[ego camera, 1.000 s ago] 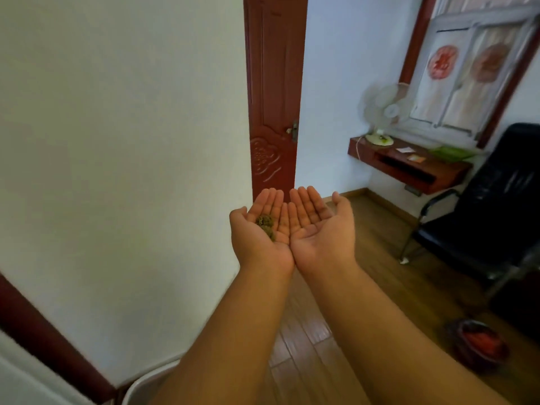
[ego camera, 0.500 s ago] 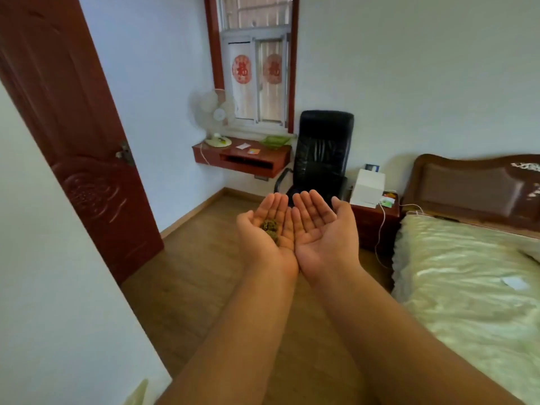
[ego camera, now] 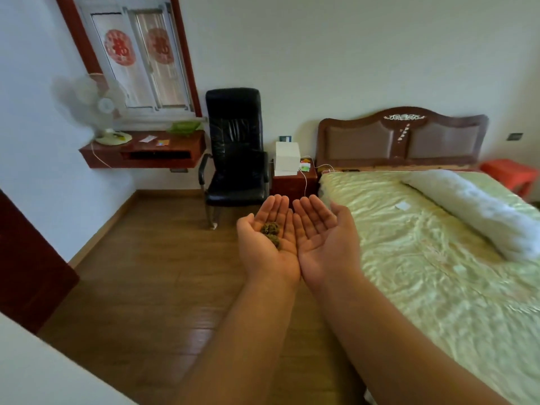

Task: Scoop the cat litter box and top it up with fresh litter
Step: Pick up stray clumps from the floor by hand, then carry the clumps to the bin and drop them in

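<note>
Both my hands are held out palms up, side by side, over the wooden floor. My left hand (ego camera: pixel 264 244) is flat with straight fingers and carries a few small dark greenish-brown clumps (ego camera: pixel 271 232) in its palm. My right hand (ego camera: pixel 324 238) lies beside it, touching along the edge, palm bare and fingers straight. No litter box, scoop or litter bag is in view.
A bed (ego camera: pixel 438 258) with a pale green cover fills the right side. A black office chair (ego camera: pixel 233 153) stands ahead, a nightstand (ego camera: pixel 293 182) beside it. A wall shelf (ego camera: pixel 146 154) with a fan (ego camera: pixel 96 106) hangs left. A dark red door (ego camera: pixel 26 273) is at left.
The view has swung right, from the wall and door toward the bed and chair. My hands keep the same cupped pose with the clumps in the left palm.
</note>
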`<state>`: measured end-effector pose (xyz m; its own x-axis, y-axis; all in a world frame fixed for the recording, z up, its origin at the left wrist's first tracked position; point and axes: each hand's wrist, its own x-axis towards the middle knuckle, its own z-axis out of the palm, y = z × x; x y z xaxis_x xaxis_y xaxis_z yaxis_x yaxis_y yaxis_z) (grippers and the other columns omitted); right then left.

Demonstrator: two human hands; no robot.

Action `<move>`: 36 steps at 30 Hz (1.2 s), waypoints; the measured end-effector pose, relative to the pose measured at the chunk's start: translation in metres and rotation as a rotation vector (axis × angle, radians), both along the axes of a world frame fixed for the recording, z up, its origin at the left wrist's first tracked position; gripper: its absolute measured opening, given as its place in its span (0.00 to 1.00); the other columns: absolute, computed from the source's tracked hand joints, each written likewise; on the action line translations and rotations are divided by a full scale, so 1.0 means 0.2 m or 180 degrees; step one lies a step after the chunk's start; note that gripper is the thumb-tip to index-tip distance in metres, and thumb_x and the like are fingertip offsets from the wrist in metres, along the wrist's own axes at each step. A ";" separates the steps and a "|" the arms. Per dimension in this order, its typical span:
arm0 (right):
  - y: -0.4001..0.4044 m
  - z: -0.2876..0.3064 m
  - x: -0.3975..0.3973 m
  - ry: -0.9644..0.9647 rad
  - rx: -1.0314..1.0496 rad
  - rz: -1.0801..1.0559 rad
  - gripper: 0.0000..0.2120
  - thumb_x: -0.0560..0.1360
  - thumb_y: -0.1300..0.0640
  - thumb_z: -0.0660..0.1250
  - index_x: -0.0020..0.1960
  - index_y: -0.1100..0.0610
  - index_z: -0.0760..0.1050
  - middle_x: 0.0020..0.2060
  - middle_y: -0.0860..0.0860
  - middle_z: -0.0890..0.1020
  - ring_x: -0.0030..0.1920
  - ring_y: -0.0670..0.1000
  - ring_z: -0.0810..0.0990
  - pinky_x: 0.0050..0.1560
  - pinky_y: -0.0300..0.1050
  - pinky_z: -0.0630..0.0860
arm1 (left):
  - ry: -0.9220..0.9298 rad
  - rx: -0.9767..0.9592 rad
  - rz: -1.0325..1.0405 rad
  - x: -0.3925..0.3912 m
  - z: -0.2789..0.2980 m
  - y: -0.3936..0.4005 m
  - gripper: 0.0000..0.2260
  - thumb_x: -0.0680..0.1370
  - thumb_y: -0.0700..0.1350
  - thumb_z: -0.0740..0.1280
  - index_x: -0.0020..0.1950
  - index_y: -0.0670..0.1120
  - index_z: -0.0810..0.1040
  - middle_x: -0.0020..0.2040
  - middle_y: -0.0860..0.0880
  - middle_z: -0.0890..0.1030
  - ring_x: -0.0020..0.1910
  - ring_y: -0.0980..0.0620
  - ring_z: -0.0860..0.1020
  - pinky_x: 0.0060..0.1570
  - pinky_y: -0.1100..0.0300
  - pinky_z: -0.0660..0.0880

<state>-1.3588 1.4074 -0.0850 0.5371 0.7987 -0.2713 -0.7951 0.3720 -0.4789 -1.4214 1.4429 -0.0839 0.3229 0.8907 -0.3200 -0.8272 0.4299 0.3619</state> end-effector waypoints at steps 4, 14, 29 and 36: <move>-0.03 -0.03 0.02 0.0021 -0.0060 -0.0188 0.18 0.82 0.52 0.62 0.62 0.64 0.80 0.54 0.60 0.86 0.54 0.57 0.87 0.60 0.50 0.79 | 0.0022 -0.0080 -0.0164 0.04 -0.03 -0.02 0.21 0.84 0.49 0.54 0.59 0.38 0.83 0.55 0.40 0.86 0.56 0.45 0.85 0.64 0.51 0.77; 0.12 0.00 0.21 0.0057 0.0015 -0.0264 0.17 0.82 0.52 0.62 0.62 0.63 0.80 0.53 0.59 0.87 0.53 0.56 0.87 0.59 0.49 0.80 | 0.0038 0.0044 -0.0172 0.22 0.01 0.11 0.20 0.84 0.47 0.55 0.61 0.38 0.82 0.56 0.41 0.86 0.56 0.45 0.85 0.64 0.52 0.77; 0.53 0.02 0.74 0.0002 -0.0013 -0.0002 0.18 0.81 0.53 0.61 0.61 0.64 0.81 0.53 0.59 0.87 0.53 0.57 0.87 0.58 0.49 0.80 | -0.0125 0.0042 0.0069 0.73 0.03 0.49 0.18 0.83 0.45 0.56 0.61 0.38 0.82 0.56 0.41 0.86 0.56 0.45 0.85 0.66 0.51 0.76; 0.69 0.01 0.96 -0.0014 -0.0117 -0.0137 0.18 0.82 0.53 0.61 0.61 0.64 0.81 0.53 0.59 0.87 0.53 0.57 0.87 0.61 0.50 0.79 | -0.0090 -0.0077 -0.0020 0.95 0.01 0.64 0.18 0.82 0.44 0.56 0.61 0.38 0.82 0.55 0.41 0.86 0.56 0.45 0.85 0.66 0.50 0.76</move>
<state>-1.1676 1.5458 -0.0836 0.5719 0.7644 -0.2977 -0.7767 0.3878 -0.4962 -1.2307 1.5717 -0.0814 0.3376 0.8807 -0.3322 -0.8342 0.4435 0.3278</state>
